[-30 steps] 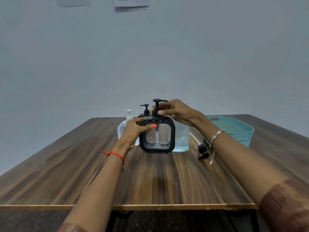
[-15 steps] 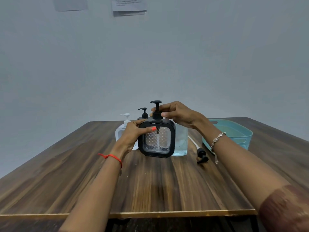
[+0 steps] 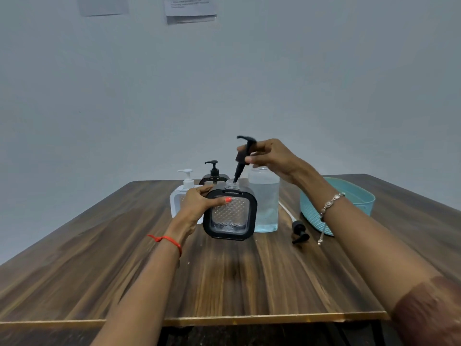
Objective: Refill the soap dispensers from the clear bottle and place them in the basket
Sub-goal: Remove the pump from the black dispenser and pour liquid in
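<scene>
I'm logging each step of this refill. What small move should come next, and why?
Probably lift the black pump fully clear and set it down: the right hand holds it raised, its tip still in the neck of the black dispenser, steadied by the left hand. The clear bottle waits beside.

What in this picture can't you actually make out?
All in the head view:
- Papers on the wall: cut off by the top edge, print too small to read.
- Pump head in the right hand: motion-blurred.
- Rear black dispenser: body hidden behind the front dispenser and left hand.
- Teal basket: inside partly blocked by the right forearm.
</scene>
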Demonstrator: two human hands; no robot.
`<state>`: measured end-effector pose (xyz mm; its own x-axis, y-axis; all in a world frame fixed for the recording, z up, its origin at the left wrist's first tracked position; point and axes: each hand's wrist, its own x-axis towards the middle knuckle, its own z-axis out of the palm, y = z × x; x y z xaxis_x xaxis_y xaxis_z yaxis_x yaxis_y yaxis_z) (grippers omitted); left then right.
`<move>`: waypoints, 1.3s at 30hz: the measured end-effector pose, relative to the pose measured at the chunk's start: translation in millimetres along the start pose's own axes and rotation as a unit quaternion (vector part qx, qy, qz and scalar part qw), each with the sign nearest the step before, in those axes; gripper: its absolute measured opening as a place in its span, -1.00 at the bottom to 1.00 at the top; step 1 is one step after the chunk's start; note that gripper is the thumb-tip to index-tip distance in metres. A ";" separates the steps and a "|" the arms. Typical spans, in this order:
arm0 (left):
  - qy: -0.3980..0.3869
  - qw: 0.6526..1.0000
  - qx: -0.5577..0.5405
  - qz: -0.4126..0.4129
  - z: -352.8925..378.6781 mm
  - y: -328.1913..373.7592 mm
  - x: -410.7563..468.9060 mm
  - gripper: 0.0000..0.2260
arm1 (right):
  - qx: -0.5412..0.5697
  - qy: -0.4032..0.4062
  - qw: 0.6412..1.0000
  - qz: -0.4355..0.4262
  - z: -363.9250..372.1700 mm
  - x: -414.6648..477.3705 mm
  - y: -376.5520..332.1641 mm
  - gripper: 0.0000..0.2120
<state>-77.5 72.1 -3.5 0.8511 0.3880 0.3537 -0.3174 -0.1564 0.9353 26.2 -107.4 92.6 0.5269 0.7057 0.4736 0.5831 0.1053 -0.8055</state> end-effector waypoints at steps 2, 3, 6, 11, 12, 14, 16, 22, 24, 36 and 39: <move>0.017 1.000 -0.003 -0.005 -4.0 -3.7 0.8 -0.67 | 0.070 0.042 0.996 -0.031 -8.4 -1.9 -3.4 -0.74; 0.029 1.000 -0.005 -0.006 -6.4 -5.1 1.5 -0.69 | 0.106 0.062 0.991 -0.050 -13.0 -4.3 -5.0 -0.73; 0.069 0.998 -0.001 -0.006 -15.0 -6.4 4.1 -0.72 | 0.122 0.102 0.982 -0.102 -23.4 -17.0 -6.8 -0.71; 0.120 0.993 -0.006 0.016 -25.3 -3.1 12.2 -0.81 | -0.121 0.077 0.981 -0.130 -6.9 -61.6 23.0 -0.67; 0.129 0.991 -0.013 0.018 -25.7 -2.8 13.6 -0.81 | -0.172 0.056 0.973 -0.142 1.1 -71.7 34.2 -0.69; 0.143 0.989 -0.024 0.019 -24.5 -2.8 16.2 -0.81 | -0.262 -0.010 0.949 -0.175 17.6 -89.3 58.5 -0.78; 0.150 0.988 -0.022 0.021 -20.8 -3.9 18.1 -0.78 | -0.350 -0.088 0.916 -0.172 30.3 -103.7 81.9 -0.79; 0.152 0.988 0.009 0.027 -15.5 -10.1 19.0 -0.61 | -0.475 -0.165 0.850 -0.154 53.0 -118.6 117.0 -0.60; 0.149 0.988 0.009 0.028 -14.9 -10.3 19.6 -0.62 | -0.474 -0.161 0.854 -0.144 56.1 -117.2 118.2 -0.59; 0.129 0.991 -0.012 0.021 -13.0 -12.9 30.7 -0.56 | -0.242 0.189 0.944 -0.116 26.9 -77.3 98.8 -0.64; 0.118 0.993 -0.019 0.023 -10.1 -12.7 33.6 -0.64 | -0.132 0.285 0.949 -0.015 5.6 -45.5 101.3 -0.50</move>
<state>-49.1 96.4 -3.4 0.7146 0.5839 0.3851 -0.3739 -0.1464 0.9158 57.8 -124.9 -12.5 0.7126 0.2040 0.6713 0.6982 -0.1122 -0.7071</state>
